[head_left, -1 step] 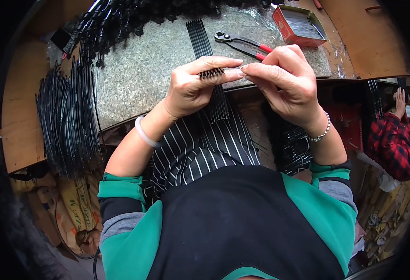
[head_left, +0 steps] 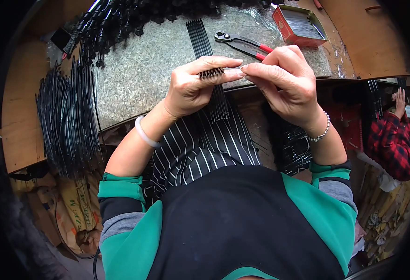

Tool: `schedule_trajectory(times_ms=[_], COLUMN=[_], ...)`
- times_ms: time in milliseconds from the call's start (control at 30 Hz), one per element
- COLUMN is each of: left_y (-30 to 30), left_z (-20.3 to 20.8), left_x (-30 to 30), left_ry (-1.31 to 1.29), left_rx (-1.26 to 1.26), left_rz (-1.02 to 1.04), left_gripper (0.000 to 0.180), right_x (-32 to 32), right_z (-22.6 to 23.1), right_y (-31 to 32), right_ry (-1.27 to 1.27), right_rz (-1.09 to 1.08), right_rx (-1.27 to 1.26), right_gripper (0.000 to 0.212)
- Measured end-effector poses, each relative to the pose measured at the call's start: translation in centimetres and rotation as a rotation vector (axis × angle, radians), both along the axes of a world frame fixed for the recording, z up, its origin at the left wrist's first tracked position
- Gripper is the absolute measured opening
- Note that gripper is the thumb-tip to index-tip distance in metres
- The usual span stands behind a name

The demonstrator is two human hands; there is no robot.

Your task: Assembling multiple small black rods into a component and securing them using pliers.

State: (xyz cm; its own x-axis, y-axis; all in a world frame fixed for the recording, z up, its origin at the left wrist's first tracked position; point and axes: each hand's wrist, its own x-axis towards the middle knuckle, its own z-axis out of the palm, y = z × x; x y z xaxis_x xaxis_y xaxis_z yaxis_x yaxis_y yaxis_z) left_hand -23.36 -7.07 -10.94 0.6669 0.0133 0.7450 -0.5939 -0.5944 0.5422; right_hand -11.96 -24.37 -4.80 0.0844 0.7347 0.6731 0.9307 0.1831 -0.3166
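Held above the bench (head_left: 139, 70), the bundle of thin black rods (head_left: 213, 73) is pinched by the left hand (head_left: 191, 88) while the right hand (head_left: 286, 81) pinches a pale strip (head_left: 233, 71); a loosened grip likely scatters the rods.

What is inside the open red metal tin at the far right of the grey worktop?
The red rectangular metal tin holds a flat layer of thin silvery pieces, perhaps pins or wires. They cover the bottom, so anything beneath them cannot be seen.
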Motion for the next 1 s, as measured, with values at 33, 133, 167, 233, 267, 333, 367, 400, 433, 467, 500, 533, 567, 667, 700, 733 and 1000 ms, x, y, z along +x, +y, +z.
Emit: schedule_trajectory(times_ms=[33,133,167,233,267,333,367,400,433,467,500,533,567,667,700,733,1000], left_y=[0.0,-0.1,-0.1,-0.1,-0.1,0.0,0.0,0.0,0.1,0.1,0.2,0.3,0.3,0.5,0.4,0.3,0.3], left_z=[0.0,0.3,0.2,0.0,0.0,-0.1,-0.2,-0.2,-0.2,-0.2,-0.2,-0.2,-0.1,0.0,0.0,-0.1,-0.4], left_x=[0.0,-0.2,-0.2,-0.1,-0.1,0.0,0.0,0.0,0.0,0.0,-0.1,-0.1,-0.1,-0.2,-0.2,-0.1,0.0], left_ry=[0.001,0.009,0.009,-0.012,-0.022,-0.024,-0.026,-0.028,-0.028,-0.023,-0.018,-0.013,-0.013,0.026,0.026,0.010,-0.033], left_rx=[0.001,0.001,0.001,-0.004,-0.007,-0.006,-0.004,-0.003,-0.004,0.000,0.005,0.009,0.008,0.067,0.067,0.045,0.036], left_rz=[-0.001,0.010,0.011,-0.008,-0.017,-0.023,-0.029,-0.034,-0.034,-0.047,-0.060,-0.073,-0.073,-0.066,-0.066,-0.065,-0.075], left_gripper=[0.049,0.048,0.048,0.049,0.049,0.049,0.049,0.050,0.050,0.050,0.051,0.051,0.051,0.037,0.037,0.041,0.045], right_x=[0.0,0.0,-0.1,0.0,0.1,0.3,0.5,0.7,0.8,1.0,1.1,1.2,1.3,1.0,0.7,0.5,0.5], right_z=[-0.2,-0.3,-0.3,-0.3,-0.2,0.0,0.0,0.1,0.3,0.3,0.4,0.6,0.6,0.5,0.4,0.3,0.4], right_y=[0.0,0.2,0.4,0.5,0.6,0.8,0.9,0.9,0.9,1.0,1.1,1.2,1.3,1.3,1.3,1.3,1.3], right_ry=[0.009,0.050,0.081,0.113,0.077,0.004,0.004,-0.038,-0.080,-0.121,-0.121,-0.101,-0.081,-0.061,-0.060,-0.060,-0.011], right_rz=[0.001,0.011,0.021,0.031,0.047,0.078,0.078,0.090,0.102,0.114,0.115,0.128,0.141,0.137,0.120,0.103,0.145], right_rx=[0.008,0.010,0.005,-0.001,0.004,0.013,0.012,0.020,0.028,0.036,0.036,0.026,0.017,0.016,0.024,0.032,-0.027], right_gripper=[0.024,0.024,0.025,0.025,0.024,0.024,0.024,0.024,0.024,0.024,0.024,0.024,0.024,0.024,0.024,0.024,0.020])
